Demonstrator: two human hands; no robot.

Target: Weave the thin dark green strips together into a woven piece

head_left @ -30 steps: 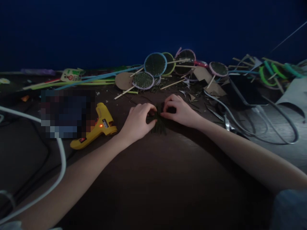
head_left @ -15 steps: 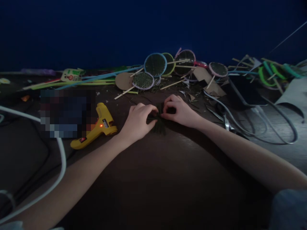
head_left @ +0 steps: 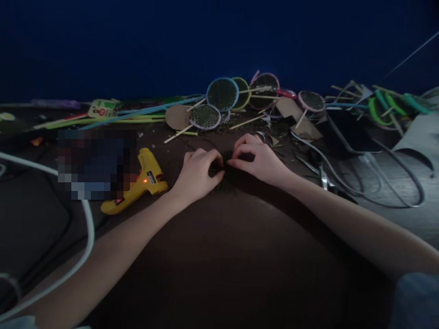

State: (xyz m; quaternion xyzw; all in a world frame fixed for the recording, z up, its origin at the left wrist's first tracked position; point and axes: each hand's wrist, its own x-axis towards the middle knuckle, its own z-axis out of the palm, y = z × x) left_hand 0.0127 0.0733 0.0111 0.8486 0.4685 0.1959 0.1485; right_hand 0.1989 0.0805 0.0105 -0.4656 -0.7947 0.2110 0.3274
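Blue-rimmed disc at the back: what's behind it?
Behind the blue-rimmed disc, the right part of a yellow-green-rimmed disc shows, with a light stick crossing it. Its left part is covered; anything else directly behind cannot be seen.

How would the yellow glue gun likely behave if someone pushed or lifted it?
The glue gun is probably stiff: its thick, angled body looks moulded. Lying on its side on the table, it would likely slide or swivel rather than roll. Its bent shape might make it feel unbalanced when lifted by one end.
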